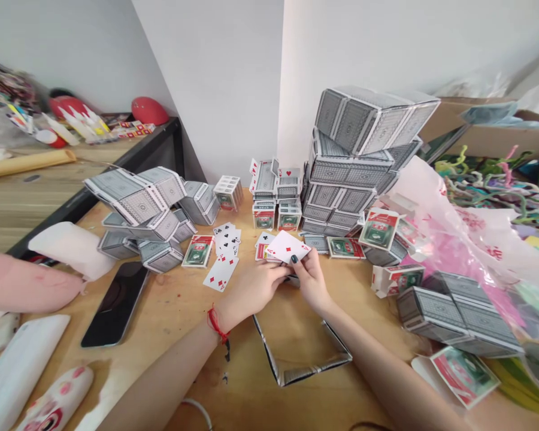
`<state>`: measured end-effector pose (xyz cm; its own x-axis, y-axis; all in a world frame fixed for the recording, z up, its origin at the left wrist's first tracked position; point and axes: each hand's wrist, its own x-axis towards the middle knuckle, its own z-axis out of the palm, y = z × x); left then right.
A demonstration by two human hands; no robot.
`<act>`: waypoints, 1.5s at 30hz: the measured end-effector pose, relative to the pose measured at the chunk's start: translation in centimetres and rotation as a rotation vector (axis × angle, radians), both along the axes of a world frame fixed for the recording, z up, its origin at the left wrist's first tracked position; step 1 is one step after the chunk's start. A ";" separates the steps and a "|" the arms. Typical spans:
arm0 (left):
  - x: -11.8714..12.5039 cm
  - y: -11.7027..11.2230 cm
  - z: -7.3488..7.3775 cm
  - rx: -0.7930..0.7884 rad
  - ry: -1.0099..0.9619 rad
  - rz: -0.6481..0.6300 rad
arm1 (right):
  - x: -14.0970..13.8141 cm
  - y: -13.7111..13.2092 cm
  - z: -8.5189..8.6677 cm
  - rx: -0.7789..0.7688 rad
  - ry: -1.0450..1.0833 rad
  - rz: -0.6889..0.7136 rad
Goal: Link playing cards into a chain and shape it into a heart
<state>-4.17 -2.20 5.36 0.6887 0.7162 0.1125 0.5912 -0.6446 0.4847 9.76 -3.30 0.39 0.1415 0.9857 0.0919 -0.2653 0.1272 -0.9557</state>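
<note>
My right hand [312, 280] pinches a playing card [284, 246], the ace of diamonds, between thumb and fingers. My left hand [263, 286] is closed right beside it, with fingertips tucked under; a dark edge shows between the hands, too small to name. Behind the held card lie a club card [264, 238] and part of a red-and-yellow card box. Left of my hands a four of diamonds [221, 273] rests face up below some spade cards [228, 237]. Nearer me a dark strip frame [303, 376] lies on the wooden table [197, 371].
Boxes built from cards are stacked high on the right [341, 173] and lower on the left [139, 197]. Card boxes [198, 250] stand around. A phone [115, 305] lies left; a plush-like pink roll [27, 281] is beyond it. Pink plastic bags [467, 227] fill the right.
</note>
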 end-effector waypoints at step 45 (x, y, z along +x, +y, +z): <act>-1.3 1.1 -2.6 0.078 -0.217 0.473 | 7.8 1.0 -2.8 0.096 -0.716 -0.056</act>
